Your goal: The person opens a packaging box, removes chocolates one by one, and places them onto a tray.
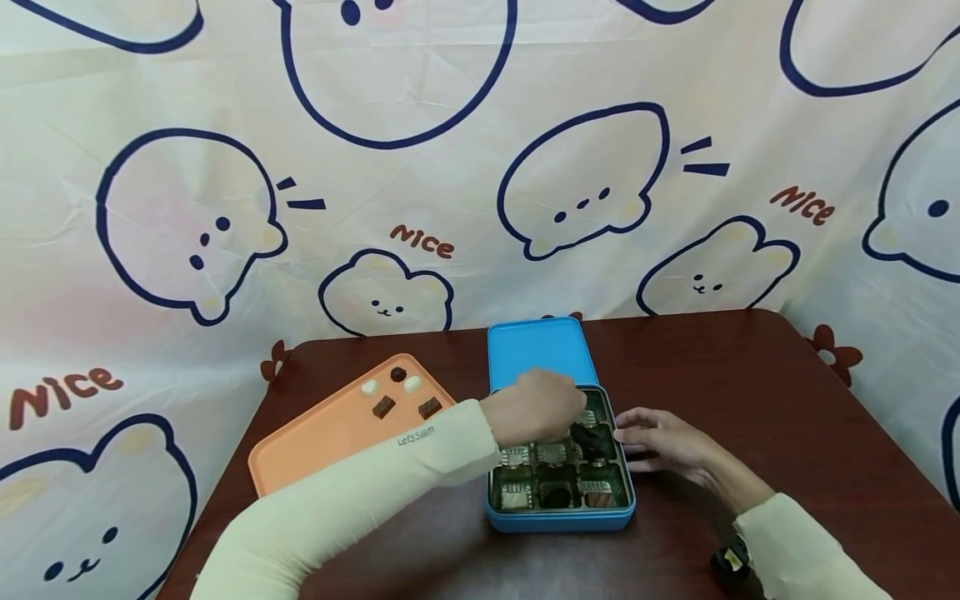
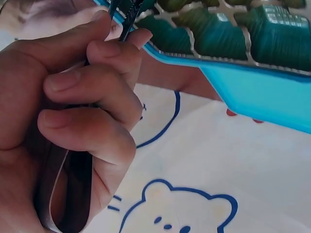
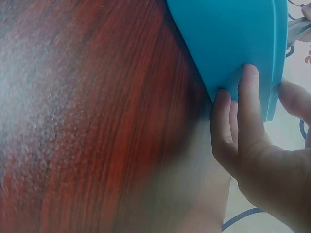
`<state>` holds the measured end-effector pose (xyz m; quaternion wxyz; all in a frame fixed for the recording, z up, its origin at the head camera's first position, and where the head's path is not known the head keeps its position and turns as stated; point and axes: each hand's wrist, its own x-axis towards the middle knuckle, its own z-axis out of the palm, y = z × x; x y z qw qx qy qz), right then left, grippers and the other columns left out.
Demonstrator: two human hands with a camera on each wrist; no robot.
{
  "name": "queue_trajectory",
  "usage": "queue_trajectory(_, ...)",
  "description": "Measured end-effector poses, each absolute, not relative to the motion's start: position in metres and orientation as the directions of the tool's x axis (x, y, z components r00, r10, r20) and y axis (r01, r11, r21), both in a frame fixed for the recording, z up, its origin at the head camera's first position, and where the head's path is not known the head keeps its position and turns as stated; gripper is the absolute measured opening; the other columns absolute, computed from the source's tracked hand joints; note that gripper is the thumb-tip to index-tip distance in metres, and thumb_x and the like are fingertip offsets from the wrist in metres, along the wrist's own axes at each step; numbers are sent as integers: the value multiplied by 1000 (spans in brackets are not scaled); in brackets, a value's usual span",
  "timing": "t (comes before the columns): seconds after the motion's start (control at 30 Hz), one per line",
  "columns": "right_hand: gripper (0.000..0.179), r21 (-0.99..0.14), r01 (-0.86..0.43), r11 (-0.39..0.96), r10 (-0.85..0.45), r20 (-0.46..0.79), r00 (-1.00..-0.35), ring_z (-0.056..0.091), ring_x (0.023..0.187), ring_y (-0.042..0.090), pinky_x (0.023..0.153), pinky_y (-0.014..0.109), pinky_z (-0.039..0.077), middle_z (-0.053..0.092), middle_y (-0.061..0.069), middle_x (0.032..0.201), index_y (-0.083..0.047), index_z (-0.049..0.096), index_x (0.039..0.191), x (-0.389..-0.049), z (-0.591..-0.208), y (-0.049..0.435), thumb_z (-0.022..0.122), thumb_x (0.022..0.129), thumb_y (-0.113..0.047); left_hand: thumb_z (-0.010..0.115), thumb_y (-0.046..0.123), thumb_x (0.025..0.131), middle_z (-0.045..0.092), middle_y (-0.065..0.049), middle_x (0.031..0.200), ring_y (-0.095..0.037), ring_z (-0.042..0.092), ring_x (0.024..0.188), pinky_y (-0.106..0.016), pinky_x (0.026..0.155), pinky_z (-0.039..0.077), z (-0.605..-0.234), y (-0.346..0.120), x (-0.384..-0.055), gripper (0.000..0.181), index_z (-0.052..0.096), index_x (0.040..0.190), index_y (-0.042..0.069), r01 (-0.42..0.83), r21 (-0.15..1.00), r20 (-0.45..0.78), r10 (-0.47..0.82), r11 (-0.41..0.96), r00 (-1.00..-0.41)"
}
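My left hand (image 1: 536,408) is above the blue box (image 1: 558,522), its fingers curled round dark metal tongs (image 2: 80,182). In the left wrist view the tongs' bent end shows below the fingers, and their toothed tip reaches over the box's divided tray (image 2: 194,41). In the head view the left hand covers part of that tray. Chocolates lie in the front compartments, among them a dark one (image 1: 557,497) and a brown one (image 1: 600,499). My right hand (image 1: 667,446) rests against the box's right side, fingers extended along the wall and thumb by the rim.
The box's blue lid (image 1: 540,350) stands open behind it. To the left lies an orange tray (image 1: 315,442) bearing several white, brown and dark chocolates, partly hidden by the left sleeve. Everything is on a dark brown table (image 1: 712,367) before a patterned cloth (image 1: 465,192).
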<state>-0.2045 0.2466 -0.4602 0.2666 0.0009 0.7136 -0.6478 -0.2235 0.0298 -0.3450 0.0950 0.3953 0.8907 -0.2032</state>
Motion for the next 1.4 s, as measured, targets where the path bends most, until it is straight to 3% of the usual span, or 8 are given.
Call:
queue_trajectory(0.13,57,-923,349,160,-343,-383,-858,65,106,23,87,46,56,59,18,123,8,38,138,-204,-459,246,65,98,-22,64,32,98,52,4,66,-9,46,52,-24,45,33,-328,22,-224,19,64,86,18,726,-245,-343,643,643,-685)
queue_trajectory(0.37,58,-924,343,171,-336,-382,-861,65,106,24,86,45,57,60,19,124,8,38,138,-204,-458,247,65,98,-23,62,33,99,35,4,59,-10,35,50,-26,47,29,-289,1,-229,28,57,75,19,668,-160,-366,585,726,-724)
queue_trajectory(0.6,58,-921,344,181,-329,-386,-862,64,107,25,86,45,57,60,20,123,8,37,139,-203,-457,247,65,98,-22,65,33,98,49,6,64,-10,46,55,-25,50,34,-271,-27,-240,19,69,86,19,639,-81,-346,580,765,-738)
queue_trajectory(0.67,57,-920,349,180,-322,-390,-863,65,107,25,86,45,57,61,20,122,7,38,138,-203,-457,247,65,97,-22,65,32,97,48,6,62,-10,44,54,-25,50,33,-268,-36,-242,20,70,83,18,627,-69,-341,572,776,-746)
queue_trajectory(0.87,57,-920,351,175,-318,-390,-864,65,107,25,86,46,57,61,19,122,8,38,138,-203,-458,245,65,97,-22,67,27,97,32,5,53,-11,32,48,-26,47,24,-264,-66,-248,36,64,63,18,566,-23,-346,525,824,-778)
queue_trajectory(1.03,59,-922,343,181,-322,-385,-865,65,108,26,86,46,57,61,20,124,8,37,139,-203,-458,245,65,98,-22,68,24,96,35,6,53,-11,36,49,-26,47,26,-268,-93,-251,36,66,61,19,532,-5,-370,493,847,-788)
queue_trajectory(1.23,58,-923,341,180,-336,-383,-860,65,108,25,86,45,56,61,19,123,9,37,139,-203,-458,244,64,98,-22,70,21,94,25,7,50,-9,25,45,-24,46,19,-278,-122,-253,49,46,52,20,530,11,-382,494,848,-781)
queue_trajectory(1.4,58,-922,342,181,-334,-384,-861,65,107,24,86,45,56,62,19,122,9,37,138,-203,-457,243,64,98,-22,69,22,95,39,8,50,-8,30,48,-24,47,22,-281,-141,-255,41,59,55,20,502,-4,-425,453,865,-784)
